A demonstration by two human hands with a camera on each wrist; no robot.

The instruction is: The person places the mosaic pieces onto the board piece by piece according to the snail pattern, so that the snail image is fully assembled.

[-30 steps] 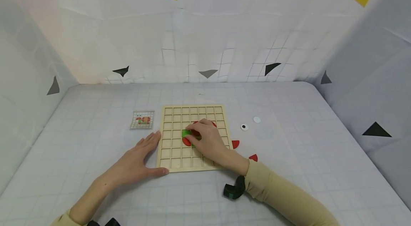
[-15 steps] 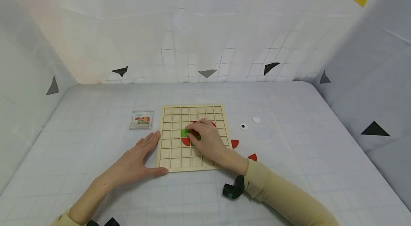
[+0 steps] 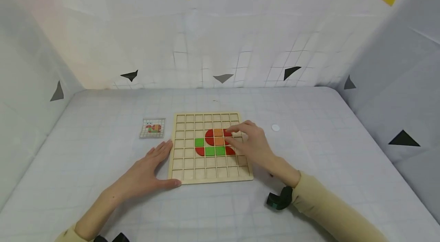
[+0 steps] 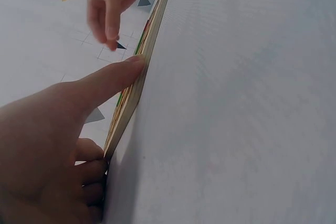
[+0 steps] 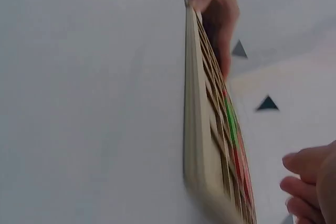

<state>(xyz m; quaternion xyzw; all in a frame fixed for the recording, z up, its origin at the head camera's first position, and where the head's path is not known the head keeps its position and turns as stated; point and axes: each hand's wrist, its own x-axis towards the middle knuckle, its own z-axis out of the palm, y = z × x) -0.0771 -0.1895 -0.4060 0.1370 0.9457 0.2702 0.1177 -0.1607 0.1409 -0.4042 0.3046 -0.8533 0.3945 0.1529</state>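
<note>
A pale wooden grid board [image 3: 177,175] lies on the table, bearing a snail-like pattern of red, orange and green flat pieces. My left hand [image 3: 146,176] rests at the board's left side, fingertips at the left edge and thumb on the front left corner. Over the board's right part hovers my right hand [image 3: 257,143], thumb and index finger apart, nothing between them. Close by its fingertips are an orange square [image 3: 219,141] and red rounded pieces. Green squares [image 3: 210,151] fill cells to the left. In the right wrist view the right fingers [image 5: 299,161] stand away from the board.
Left of the board lies a small picture card [image 3: 152,128] with a gridded coloured figure. A white disc [image 3: 275,128] lies right of the board. A small dark bit of a piece [image 3: 271,175] shows beside the right forearm, mostly covered.
My right hand has lifted off the pieces near the board's middle and moved right, uncovering the orange and green squares. Its arm now covers pieces lying on the right. The left hand stays put.
</note>
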